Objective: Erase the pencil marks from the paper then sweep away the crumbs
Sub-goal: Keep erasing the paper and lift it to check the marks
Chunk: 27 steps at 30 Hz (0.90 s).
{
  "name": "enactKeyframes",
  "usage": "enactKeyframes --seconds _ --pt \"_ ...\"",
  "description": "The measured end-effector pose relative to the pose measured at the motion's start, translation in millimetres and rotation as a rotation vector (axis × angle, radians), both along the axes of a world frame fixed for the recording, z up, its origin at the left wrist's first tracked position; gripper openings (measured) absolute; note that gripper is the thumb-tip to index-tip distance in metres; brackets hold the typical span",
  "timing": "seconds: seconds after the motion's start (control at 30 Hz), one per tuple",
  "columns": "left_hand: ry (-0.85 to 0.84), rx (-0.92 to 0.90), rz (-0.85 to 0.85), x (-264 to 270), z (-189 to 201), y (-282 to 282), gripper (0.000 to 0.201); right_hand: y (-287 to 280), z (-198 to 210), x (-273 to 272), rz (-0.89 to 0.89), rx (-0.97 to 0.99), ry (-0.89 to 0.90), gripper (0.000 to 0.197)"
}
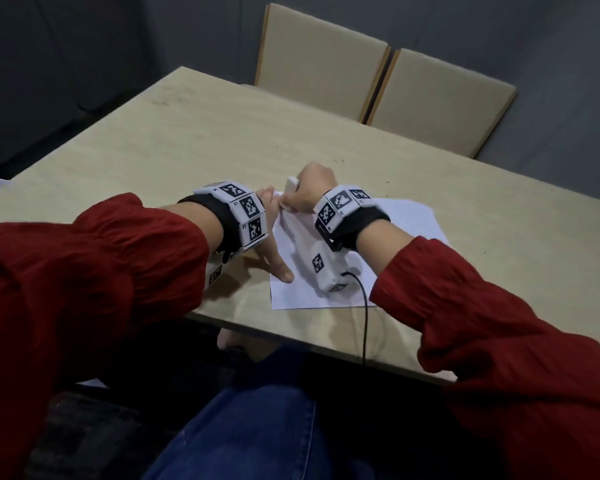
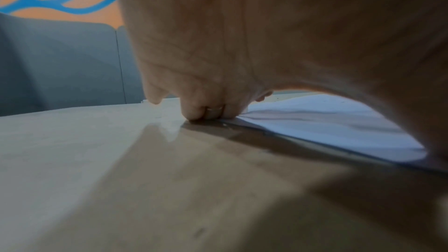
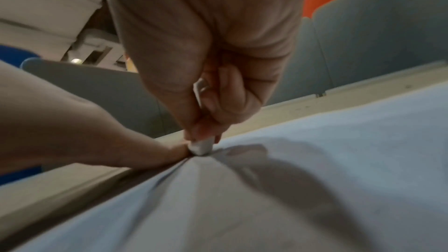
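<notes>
A white sheet of paper (image 1: 409, 220) lies near the table's front edge. My right hand (image 1: 309, 192) grips a white eraser (image 1: 290, 184) upright, its lower end (image 3: 201, 147) pressed on the paper's far left corner, where the sheet (image 3: 315, 160) wrinkles. My left hand (image 1: 272, 244) lies spread on the paper's left edge, thumb (image 1: 284, 273) near the front, fingertips (image 2: 206, 115) pinning the corner beside the eraser. No pencil marks show from here. Small dark crumbs (image 1: 388, 195) dot the table beyond the paper.
The wooden table (image 1: 153, 140) extends far and left. Two beige chairs (image 1: 378, 81) stand at the far side. A black cable (image 1: 364, 317) hangs from my right wrist unit over the table's front edge. Grey partitions surround the space.
</notes>
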<state>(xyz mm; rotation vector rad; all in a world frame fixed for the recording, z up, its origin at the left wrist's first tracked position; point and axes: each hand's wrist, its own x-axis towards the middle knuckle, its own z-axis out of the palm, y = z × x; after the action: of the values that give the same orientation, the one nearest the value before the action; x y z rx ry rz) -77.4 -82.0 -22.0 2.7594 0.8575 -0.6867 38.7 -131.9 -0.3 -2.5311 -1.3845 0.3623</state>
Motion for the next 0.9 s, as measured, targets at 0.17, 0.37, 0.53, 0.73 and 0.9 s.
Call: enactKeyframes --seconds 0.17,0.37,0.53,0.73,0.9 --pt "0.040 0.028 -0.010 0 2 0 0.174 -5 -3 16 -0.032 0.030 -0.139 0.042" --pt "0.007 0.044 -0.023 1 2 -1 0.174 -33 9 54 -0.103 0.005 -0.264 0.043" --pt "0.038 0.033 0.017 3 1 2 0.180 -17 0 16 0.105 0.006 -0.167 0.043" --pt "0.030 0.002 0.001 -1 1 0 0.180 -18 9 42 -0.020 -0.007 -0.266 0.044" --pt "0.001 0.048 -0.022 -1 4 -2 0.175 4 4 8 0.094 0.009 -0.186 0.042"
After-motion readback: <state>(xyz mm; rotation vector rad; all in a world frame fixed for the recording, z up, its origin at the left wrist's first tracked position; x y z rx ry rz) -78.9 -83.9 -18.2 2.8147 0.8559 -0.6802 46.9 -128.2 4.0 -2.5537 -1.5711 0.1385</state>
